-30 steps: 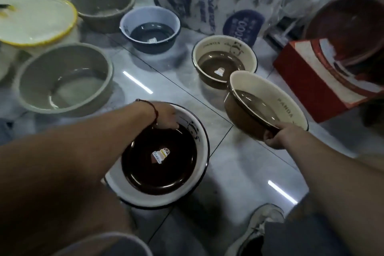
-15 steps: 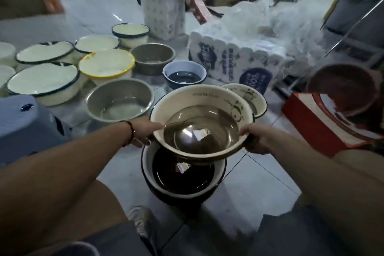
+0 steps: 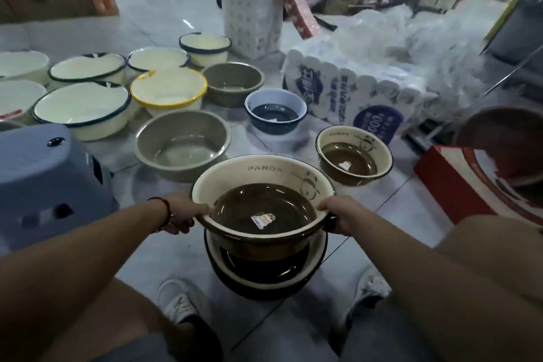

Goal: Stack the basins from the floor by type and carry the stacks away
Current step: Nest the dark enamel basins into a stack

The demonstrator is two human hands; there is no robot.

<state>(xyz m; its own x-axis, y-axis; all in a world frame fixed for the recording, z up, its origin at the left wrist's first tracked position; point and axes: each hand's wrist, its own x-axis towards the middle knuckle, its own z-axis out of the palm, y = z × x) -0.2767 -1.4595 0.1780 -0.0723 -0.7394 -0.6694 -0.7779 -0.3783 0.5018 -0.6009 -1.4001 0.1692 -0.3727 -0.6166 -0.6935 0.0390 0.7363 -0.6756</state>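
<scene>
Both hands gripped rim of cream-and-brown round PANDA basin (image 3: 264,182): left hand (image 3: 183,215) curled at left edge, right hand (image 3: 338,215) curled at right edge. Basin upright, mouth up, PANDA lettering on far wall, held just above larger dark-rimmed brown basin (image 3: 267,279) on tiled floor (image 3: 182,256). Second, smaller PANDA basin (image 3: 354,153) sat apart, far right. Grey basin (image 3: 182,144) behind left.

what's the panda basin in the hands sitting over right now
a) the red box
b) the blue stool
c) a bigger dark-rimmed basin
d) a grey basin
c: the panda basin, held at its rim by the left hand and the right hand, sits directly above the bigger dark-rimmed basin on the floor.
</scene>
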